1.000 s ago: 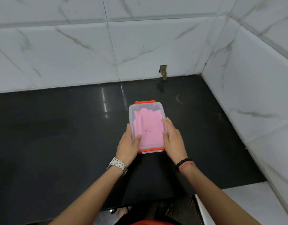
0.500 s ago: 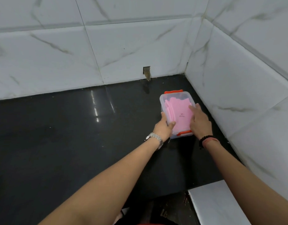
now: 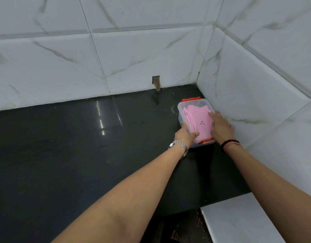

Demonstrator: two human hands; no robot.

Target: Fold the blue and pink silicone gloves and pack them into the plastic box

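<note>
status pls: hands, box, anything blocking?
Left hand grips plastic box near corner, thumb on lid. Right hand flat on lid. Pink glove inside. Side wall close right.

Black glossy counter [image 3: 67, 155], light glare streaks on it. White marble-look tile walls [image 3: 116, 50] meet in a corner at right. Small rectangular cutout [image 3: 156, 80] in back wall just above counter. White ledge [image 3: 239, 220] lower right, below counter edge.

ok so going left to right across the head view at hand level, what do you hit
wristwatch → left hand → plastic box with the pink glove inside → right hand → tiled side wall
</note>
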